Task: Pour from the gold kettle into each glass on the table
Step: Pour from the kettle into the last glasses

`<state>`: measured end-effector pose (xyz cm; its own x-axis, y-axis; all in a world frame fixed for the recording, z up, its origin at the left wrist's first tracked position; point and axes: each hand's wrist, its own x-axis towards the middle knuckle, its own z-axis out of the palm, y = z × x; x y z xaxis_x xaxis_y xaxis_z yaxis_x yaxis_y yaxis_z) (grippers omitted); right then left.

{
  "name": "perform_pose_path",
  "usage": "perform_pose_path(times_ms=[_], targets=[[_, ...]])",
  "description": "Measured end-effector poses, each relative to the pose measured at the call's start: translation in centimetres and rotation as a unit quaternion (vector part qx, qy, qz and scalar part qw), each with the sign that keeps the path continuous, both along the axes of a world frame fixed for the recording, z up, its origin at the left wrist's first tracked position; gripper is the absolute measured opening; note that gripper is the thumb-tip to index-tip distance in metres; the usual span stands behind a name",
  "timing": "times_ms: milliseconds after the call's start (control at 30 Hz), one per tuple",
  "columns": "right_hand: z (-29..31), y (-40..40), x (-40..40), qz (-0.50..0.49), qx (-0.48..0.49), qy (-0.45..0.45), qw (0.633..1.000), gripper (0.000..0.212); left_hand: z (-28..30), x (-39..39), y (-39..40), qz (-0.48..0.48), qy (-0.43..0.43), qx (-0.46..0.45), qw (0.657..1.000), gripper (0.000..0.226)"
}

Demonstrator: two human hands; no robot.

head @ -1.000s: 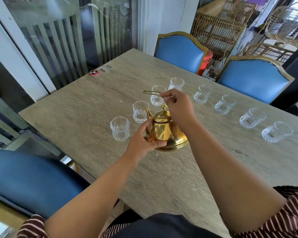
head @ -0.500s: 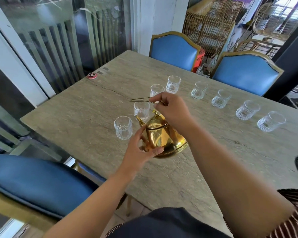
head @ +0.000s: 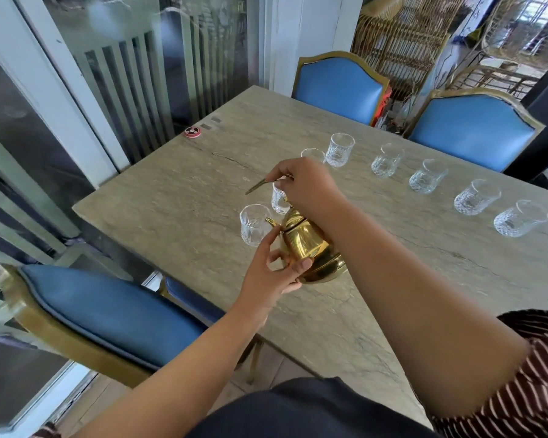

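Both hands on gold kettle point(head: 310, 245): right hand point(head: 304, 188) above, left hand point(head: 271, 273) beside.

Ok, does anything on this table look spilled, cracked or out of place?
No spill shows, and every glass stands upright. One oddity: a dark crack runs across the table near the red disc. The gold kettle is tilted, but both hands hold it with its spout at the nearest glass.
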<state>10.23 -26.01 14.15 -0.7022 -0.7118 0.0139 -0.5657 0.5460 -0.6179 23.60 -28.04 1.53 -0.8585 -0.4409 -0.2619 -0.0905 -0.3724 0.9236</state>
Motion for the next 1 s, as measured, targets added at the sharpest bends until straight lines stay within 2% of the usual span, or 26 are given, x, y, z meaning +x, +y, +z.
perform_pose_path(times_ms=[467,1000], targets=[[0.4,-2.0,1.1,-0.004,0.046,0.018,0.999,0.022,-0.1,0.9,-1.2,-0.014,0.005,0.044,0.999,0.096],[0.2,-1.8,1.8,-0.016,0.031,0.017,0.999,0.022,-0.1,1.6,-1.4,-0.024,0.009,0.054,0.998,0.099]])
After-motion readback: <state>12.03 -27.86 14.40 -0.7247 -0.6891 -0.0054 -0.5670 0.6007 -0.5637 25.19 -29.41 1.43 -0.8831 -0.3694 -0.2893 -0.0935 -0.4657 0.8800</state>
